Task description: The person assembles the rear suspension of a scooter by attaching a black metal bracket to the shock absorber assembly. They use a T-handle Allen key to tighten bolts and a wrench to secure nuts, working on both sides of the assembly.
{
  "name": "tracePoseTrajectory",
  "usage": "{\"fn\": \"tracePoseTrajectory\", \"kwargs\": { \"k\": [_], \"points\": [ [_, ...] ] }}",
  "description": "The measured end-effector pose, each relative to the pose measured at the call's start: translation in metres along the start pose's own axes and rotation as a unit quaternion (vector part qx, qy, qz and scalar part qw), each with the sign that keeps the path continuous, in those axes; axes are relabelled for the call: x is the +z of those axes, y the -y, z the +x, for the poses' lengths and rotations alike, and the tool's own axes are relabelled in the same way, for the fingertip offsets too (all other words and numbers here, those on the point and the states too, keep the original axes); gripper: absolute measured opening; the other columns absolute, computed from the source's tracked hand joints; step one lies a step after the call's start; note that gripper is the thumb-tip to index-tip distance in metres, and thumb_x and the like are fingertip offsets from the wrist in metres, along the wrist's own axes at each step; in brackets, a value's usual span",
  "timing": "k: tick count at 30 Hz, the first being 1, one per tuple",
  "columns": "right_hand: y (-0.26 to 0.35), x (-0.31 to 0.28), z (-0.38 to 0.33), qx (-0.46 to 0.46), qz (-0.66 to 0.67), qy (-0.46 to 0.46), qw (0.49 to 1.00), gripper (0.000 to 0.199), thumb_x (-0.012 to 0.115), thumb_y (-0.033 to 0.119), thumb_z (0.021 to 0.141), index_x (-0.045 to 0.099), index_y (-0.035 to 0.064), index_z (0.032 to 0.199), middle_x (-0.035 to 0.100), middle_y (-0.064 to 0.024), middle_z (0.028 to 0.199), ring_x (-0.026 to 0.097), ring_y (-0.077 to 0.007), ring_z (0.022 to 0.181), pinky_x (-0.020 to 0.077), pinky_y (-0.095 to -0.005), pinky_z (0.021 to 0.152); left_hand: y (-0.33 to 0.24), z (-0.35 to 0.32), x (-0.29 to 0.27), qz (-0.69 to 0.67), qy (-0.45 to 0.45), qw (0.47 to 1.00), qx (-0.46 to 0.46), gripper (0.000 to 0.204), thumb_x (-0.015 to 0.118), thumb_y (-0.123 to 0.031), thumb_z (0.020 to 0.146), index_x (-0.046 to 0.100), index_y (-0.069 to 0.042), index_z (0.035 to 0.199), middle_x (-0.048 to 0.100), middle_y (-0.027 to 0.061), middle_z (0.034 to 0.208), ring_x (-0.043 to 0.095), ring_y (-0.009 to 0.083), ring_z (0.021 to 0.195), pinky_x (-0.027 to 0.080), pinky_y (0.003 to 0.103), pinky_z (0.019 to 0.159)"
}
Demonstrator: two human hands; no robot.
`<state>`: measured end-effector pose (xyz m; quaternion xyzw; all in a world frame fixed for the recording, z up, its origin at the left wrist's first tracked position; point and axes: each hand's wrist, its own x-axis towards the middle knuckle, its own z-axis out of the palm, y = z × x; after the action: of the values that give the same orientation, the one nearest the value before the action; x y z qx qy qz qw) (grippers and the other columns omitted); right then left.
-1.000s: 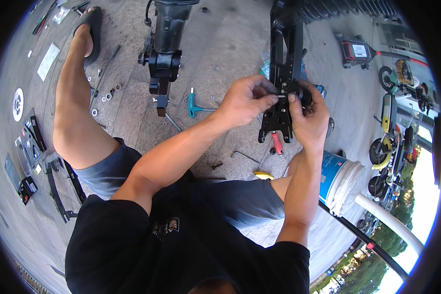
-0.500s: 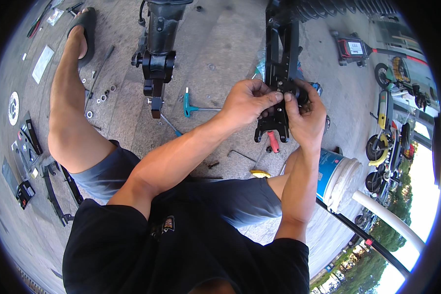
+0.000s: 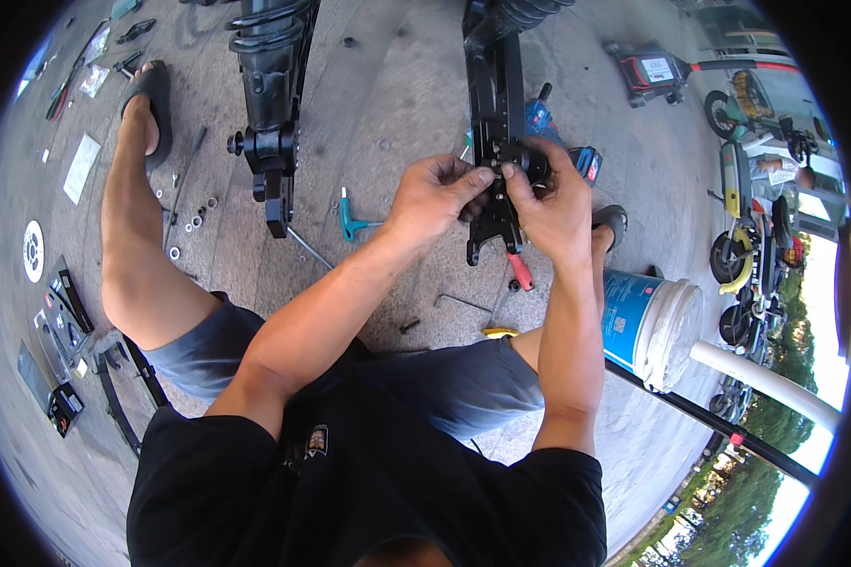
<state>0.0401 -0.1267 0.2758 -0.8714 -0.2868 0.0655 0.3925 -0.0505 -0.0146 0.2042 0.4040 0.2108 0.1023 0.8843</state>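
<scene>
Concrete floor (image 3: 397, 85) lies strewn with tools beneath the seated person. Both the left hand (image 3: 435, 194) and right hand (image 3: 548, 203) pinch a small black part (image 3: 522, 161) against an upright black frame bar (image 3: 496, 94); fingers hide most of that part. Nearby lie a teal T-handle key (image 3: 352, 222) and a blue-white bucket (image 3: 648, 326).

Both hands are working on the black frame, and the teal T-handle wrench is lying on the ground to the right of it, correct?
Not quite. In the head view both hands, left hand and right hand, are on the black frame, but the teal T-handle wrench lies on the ground to its left.
</scene>
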Motion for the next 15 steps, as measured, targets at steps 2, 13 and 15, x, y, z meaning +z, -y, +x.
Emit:
{"fn": "tracePoseTrajectory", "kwargs": {
  "k": [2, 13, 15],
  "points": [
    [0.002, -0.001, -0.001, 0.011, -0.009, 0.003, 1.0, 0.04, 0.074, 0.018, 0.077, 0.063, -0.0003, 0.111, 0.07, -0.0124, 0.081, 0.066, -0.015, 0.065, 0.0511, -0.0282, 0.061, 0.0, 0.0, -0.001, 0.027, 0.012, 1.0, -0.011, 0.016, 0.066, -0.011, 0.09, 0.064, 0.004, 0.095, 0.066, 0.0076, 0.075, 0.059, 0.0114, 0.062, 0.048, 0.025, 0.057],
    [0.009, -0.006, 0.0, -0.003, -0.061, 0.017, 0.998, 0.039, 0.073, 0.019, 0.079, 0.062, -0.0007, 0.111, 0.068, -0.0129, 0.083, 0.064, -0.0141, 0.069, 0.0503, -0.0288, 0.063, -0.005, -0.002, 0.0, 0.063, 0.0, 0.998, 0.028, 0.015, 0.065, -0.01, 0.09, 0.066, 0.004, 0.095, 0.067, 0.0063, 0.08, 0.061, 0.0102, 0.07, 0.05, 0.024, 0.062],
    [0.01, -0.007, -0.001, -0.034, -0.069, 0.005, 0.997, 0.04, 0.073, 0.02, 0.079, 0.062, -0.001, 0.111, 0.069, -0.0152, 0.086, 0.066, -0.0198, 0.074, 0.0511, -0.0312, 0.068, -0.009, 0.001, -0.002, 0.07, -0.007, 0.997, -0.013, 0.015, 0.066, -0.01, 0.09, 0.066, 0.003, 0.095, 0.067, 0.0062, 0.08, 0.062, 0.0099, 0.072, 0.05, 0.025, 0.064]
  ]
}}
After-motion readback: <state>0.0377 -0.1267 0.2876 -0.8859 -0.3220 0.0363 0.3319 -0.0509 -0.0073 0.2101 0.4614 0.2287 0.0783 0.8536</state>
